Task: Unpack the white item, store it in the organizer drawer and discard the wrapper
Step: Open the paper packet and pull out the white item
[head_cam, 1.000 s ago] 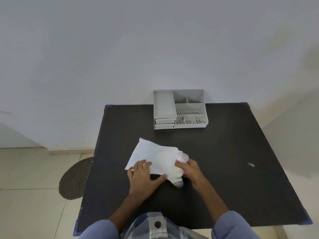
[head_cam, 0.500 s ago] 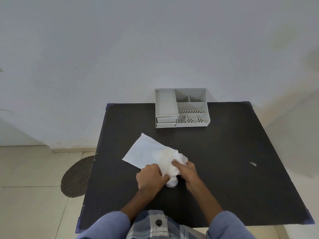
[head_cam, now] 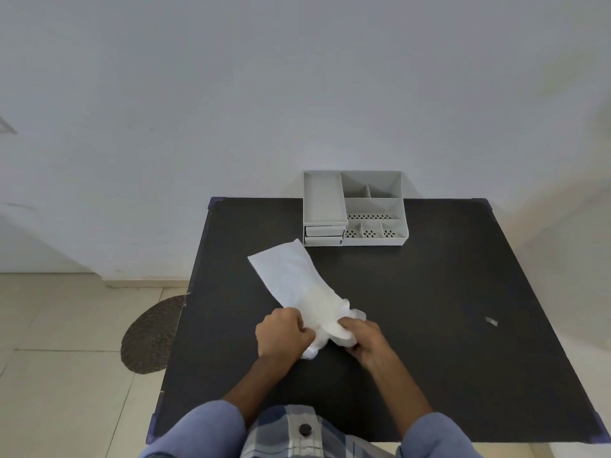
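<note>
A long white wrapper (head_cam: 291, 276) lies on the black table (head_cam: 413, 309), stretching from near the organizer toward me. Something white bulges inside its near end; I cannot make out the item itself. My left hand (head_cam: 281, 335) is closed on the wrapper's near end from the left. My right hand (head_cam: 363, 338) pinches the same crumpled end from the right. The grey organizer (head_cam: 373, 209) stands at the table's far edge, with two shut drawers (head_cam: 324, 235) stacked at its front left under a long tray.
A small pale scrap (head_cam: 491, 321) lies on the table to the right. A round brown mat (head_cam: 152, 335) sits on the tiled floor left of the table. A plain wall rises right behind the organizer.
My left hand went from lying flat on the wrapper to gripping its near end. The wrapper has turned and stretched out lengthwise toward the organizer, with both hands now bunched at one end.
</note>
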